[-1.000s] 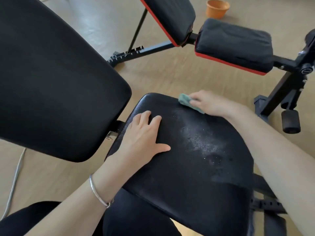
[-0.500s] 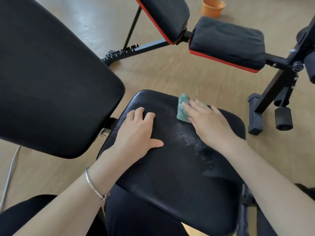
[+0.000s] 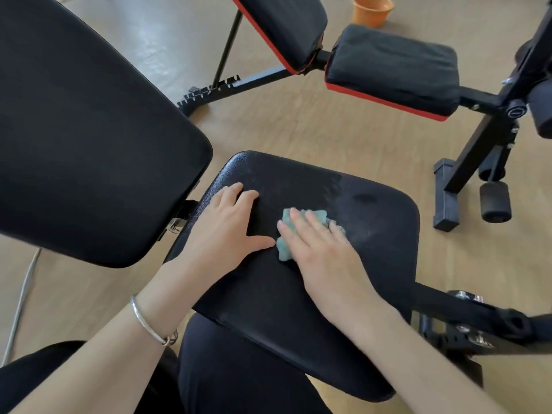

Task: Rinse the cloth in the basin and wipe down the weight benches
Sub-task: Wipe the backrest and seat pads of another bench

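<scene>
Here we are pressing the cloth (image 3: 301, 231) flat-fingered with our right hand (image 3: 319, 252) mid-seat (image 3: 373, 264), our left hand (image 3: 227, 231) spread open, steadying the pad's left edge.

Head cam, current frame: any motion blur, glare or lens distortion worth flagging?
Head view: right hand and teal cloth are slightly motion-smeared, left hand looks sharp. Head view: pale glare streak on the floor upper left; wide-angle bowing stretches the near backrest at the frame edge.
</scene>
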